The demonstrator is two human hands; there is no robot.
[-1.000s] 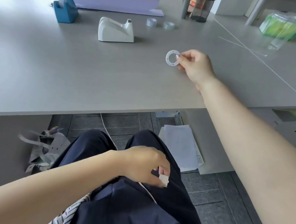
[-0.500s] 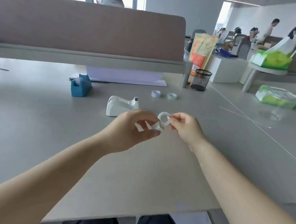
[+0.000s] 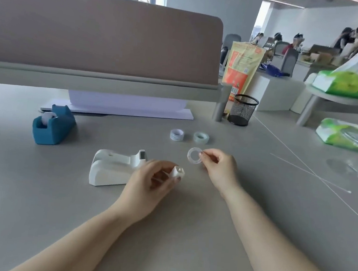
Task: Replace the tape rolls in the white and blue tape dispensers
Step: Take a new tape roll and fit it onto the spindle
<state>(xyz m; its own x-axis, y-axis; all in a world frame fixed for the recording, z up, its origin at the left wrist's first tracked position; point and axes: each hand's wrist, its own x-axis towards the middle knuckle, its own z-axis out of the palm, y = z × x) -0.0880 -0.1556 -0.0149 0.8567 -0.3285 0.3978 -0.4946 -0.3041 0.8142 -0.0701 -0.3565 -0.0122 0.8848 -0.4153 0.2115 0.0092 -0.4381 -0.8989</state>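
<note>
The white tape dispenser (image 3: 111, 169) lies on the grey desk (image 3: 37, 187), its roll slot empty. Just right of it, my left hand (image 3: 149, 185) grips a small white spindle hub (image 3: 178, 171). My right hand (image 3: 218, 167) pinches a thin, nearly spent clear tape ring (image 3: 194, 156) by its right edge, held upright a short gap from the hub. Behind them lie two fresh rolls, a white-sided one (image 3: 176, 134) and a clear greenish one (image 3: 201, 137). The blue tape dispenser (image 3: 53, 125) stands at the back left with a white hub in its slot.
A desk divider panel (image 3: 104, 36) closes off the back, with a white sheet (image 3: 124, 106) beneath it. A black mesh pen cup (image 3: 243, 109) and an orange pouch (image 3: 242, 67) stand at the back right. Green plastic packs (image 3: 346, 135) lie far right. People sit in the distance.
My left hand came up from my lap with the white hub and met the ring above the desk; the two have now drawn slightly apart. My view lifted from lap to desk.
</note>
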